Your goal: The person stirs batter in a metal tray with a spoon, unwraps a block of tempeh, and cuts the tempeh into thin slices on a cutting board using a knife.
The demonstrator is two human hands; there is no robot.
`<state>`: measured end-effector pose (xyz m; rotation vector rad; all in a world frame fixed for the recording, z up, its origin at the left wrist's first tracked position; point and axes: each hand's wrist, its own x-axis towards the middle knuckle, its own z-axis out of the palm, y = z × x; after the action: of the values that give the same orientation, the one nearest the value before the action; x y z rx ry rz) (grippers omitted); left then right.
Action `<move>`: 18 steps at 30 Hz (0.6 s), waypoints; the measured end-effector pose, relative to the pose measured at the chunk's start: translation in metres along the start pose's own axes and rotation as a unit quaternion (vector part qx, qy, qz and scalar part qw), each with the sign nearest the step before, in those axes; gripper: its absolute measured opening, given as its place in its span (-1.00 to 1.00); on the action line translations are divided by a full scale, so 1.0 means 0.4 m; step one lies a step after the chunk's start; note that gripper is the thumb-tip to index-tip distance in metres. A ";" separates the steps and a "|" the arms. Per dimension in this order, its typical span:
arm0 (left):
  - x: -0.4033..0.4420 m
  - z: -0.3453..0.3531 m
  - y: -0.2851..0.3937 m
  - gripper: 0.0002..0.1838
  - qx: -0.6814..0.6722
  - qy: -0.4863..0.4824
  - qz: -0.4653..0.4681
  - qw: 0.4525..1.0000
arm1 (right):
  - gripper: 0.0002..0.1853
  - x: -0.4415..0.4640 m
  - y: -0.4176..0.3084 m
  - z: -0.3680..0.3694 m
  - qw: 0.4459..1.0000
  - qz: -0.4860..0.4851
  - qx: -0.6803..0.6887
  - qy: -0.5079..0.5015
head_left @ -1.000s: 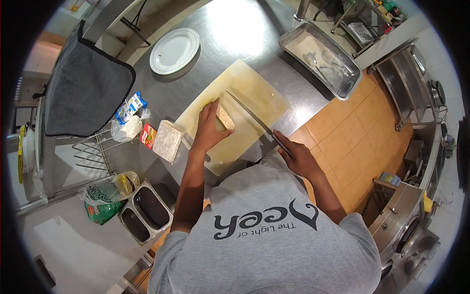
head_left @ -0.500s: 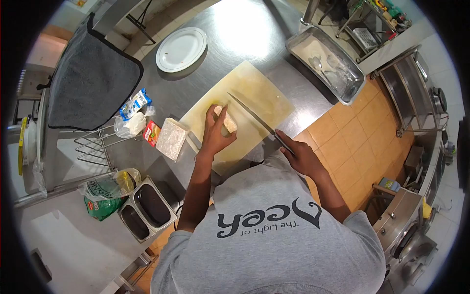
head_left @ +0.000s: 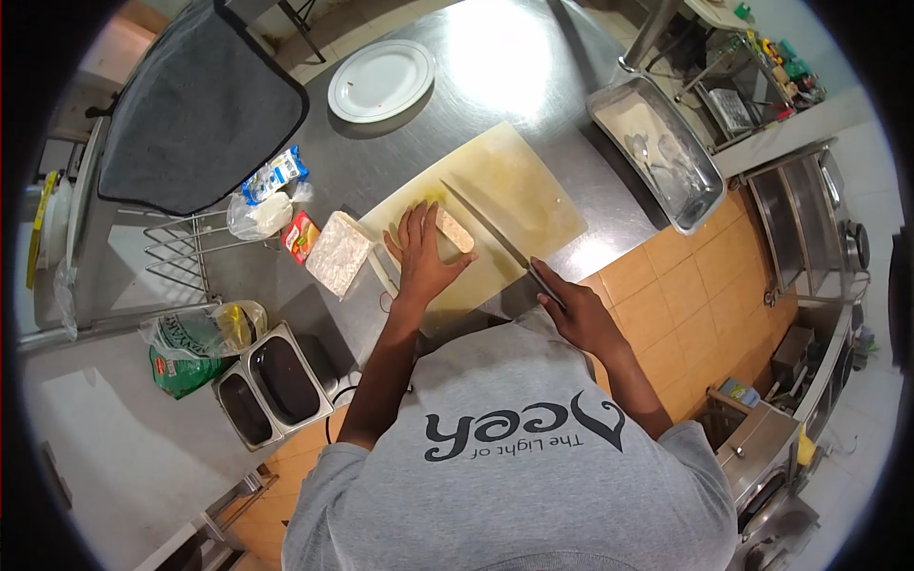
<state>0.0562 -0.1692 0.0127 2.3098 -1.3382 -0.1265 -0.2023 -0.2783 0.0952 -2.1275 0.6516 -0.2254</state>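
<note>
My left hand (head_left: pixel 426 257) is curved over a piece of tempeh (head_left: pixel 455 231) on the pale cutting board (head_left: pixel 519 171). Its thumb touches the lower end of the piece, and the fingers lie across the upper left side, hiding part of it. In my right hand (head_left: pixel 574 309) is the black handle of a long kitchen knife (head_left: pixel 487 226). The blade points up and left across the board, just right of the tempeh. Left of the board lies a larger block of tempeh (head_left: pixel 340 254) in clear wrapping.
A white plate (head_left: pixel 381 81) stands at the back of the steel table. On the right is a metal tray (head_left: pixel 657 152) holding pale powder and a spoon. A red packet (head_left: pixel 300 237), a blue packet (head_left: pixel 276 175) and a wire rack (head_left: pixel 176 249) are at left.
My left hand has shifted its fingers, now laid flatter over the tempeh. The knife stays beside it in my right hand. The whole view has tilted slightly.
</note>
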 end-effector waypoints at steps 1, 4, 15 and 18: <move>-0.006 0.004 -0.003 0.13 0.001 0.003 0.005 1.000 | -0.39 0.000 -0.006 0.003 1.000 -0.003 -0.005 0.002; -0.014 0.016 -0.017 0.05 0.012 0.007 0.020 1.000 | -0.39 -0.003 -0.013 0.019 0.999 0.032 -0.027 -0.014; -0.008 0.024 -0.027 0.02 -0.020 0.022 0.005 1.000 | -0.39 -0.011 -0.042 0.033 0.996 0.065 -0.047 -0.037; -0.006 0.024 -0.026 0.05 0.015 0.005 0.013 1.000 | -0.38 -0.012 -0.042 0.035 0.996 0.067 -0.049 -0.037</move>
<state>0.0605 -0.1660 -0.0006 2.3148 -1.3741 -0.0873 -0.1949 -0.2577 0.1005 -2.1636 0.7720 -0.0421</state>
